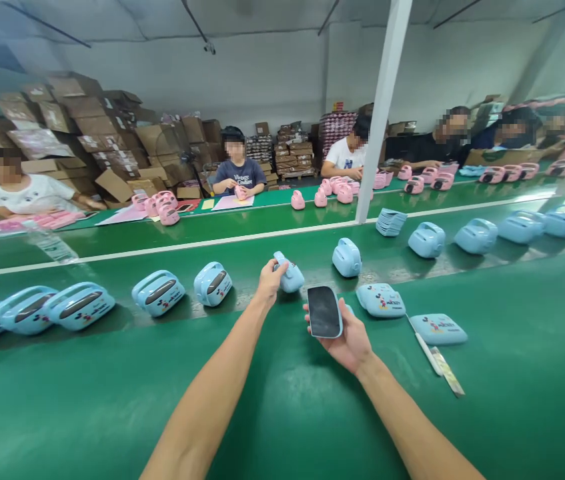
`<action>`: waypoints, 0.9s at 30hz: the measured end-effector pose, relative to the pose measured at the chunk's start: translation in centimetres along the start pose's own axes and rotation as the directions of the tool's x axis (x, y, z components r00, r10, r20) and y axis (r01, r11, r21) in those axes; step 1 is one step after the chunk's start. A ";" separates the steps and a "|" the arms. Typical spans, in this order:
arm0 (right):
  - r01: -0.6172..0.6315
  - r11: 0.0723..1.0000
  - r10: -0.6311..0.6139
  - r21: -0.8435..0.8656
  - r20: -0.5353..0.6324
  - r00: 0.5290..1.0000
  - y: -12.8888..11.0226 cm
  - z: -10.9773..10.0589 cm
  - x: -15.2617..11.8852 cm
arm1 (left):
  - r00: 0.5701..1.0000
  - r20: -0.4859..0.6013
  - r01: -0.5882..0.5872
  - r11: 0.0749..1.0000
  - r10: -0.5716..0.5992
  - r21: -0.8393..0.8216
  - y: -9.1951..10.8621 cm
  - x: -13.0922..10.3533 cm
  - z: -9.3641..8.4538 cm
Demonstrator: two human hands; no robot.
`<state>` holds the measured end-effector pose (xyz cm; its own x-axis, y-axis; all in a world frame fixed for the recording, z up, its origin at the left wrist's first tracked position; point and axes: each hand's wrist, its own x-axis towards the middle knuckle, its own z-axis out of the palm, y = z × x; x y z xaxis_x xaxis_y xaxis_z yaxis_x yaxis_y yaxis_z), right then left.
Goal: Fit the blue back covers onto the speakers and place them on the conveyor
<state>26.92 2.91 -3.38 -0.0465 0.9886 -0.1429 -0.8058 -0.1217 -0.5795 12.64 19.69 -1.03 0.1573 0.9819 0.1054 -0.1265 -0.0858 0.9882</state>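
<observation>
My left hand (269, 281) is closed on the handle of a light blue plastic case (291, 277), at the near edge of the belt. Nearer to me, my right hand (349, 341) cups a blue-rimmed panel (325, 312), its flat black face turned up. Part of another light blue piece shows behind the right fingers; I cannot make out what it is. To the right lie two light blue panels with Mickey prints, one (381, 300) close to the belt and the other (439, 329) farther right. Beside them rest a white pen-like tool (428, 354) and a thin printed strip (447, 371).
Several blue handled cases (81, 306) line the belt (112, 267) on both sides. A stack of blue panels (391, 222) sits there too. A white post (385, 110) rises beyond. Across the belt, several people (239, 167) work with pink cases (345, 193); cartons (82, 107) pile behind.
</observation>
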 end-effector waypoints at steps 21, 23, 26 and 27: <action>0.456 0.396 -0.372 -0.797 0.315 0.873 4.9 1.6 -3.1 | 0.946 0.020 0.292 0.829 -0.322 -0.477 1.2 -18.8 -6.0; 0.518 0.211 -0.403 -0.829 0.410 0.819 5.3 2.2 -3.7 | 0.950 0.023 0.290 0.853 -0.311 -0.433 1.4 -19.2 -5.5; 0.514 0.027 -0.436 -0.858 0.452 0.778 5.9 2.4 -4.1 | 0.948 0.063 0.308 0.849 -0.313 -0.430 1.6 -19.6 -5.0; 0.504 -0.003 -0.443 -0.864 0.453 0.774 6.0 2.3 -4.2 | 0.945 0.087 0.320 0.843 -0.314 -0.432 1.6 -19.8 -4.9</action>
<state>20.90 -1.75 -4.45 0.0532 0.8589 0.5094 0.4884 0.4226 -0.7635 4.51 0.97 -2.10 0.2734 0.9407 -0.2010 -0.4799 0.3145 0.8190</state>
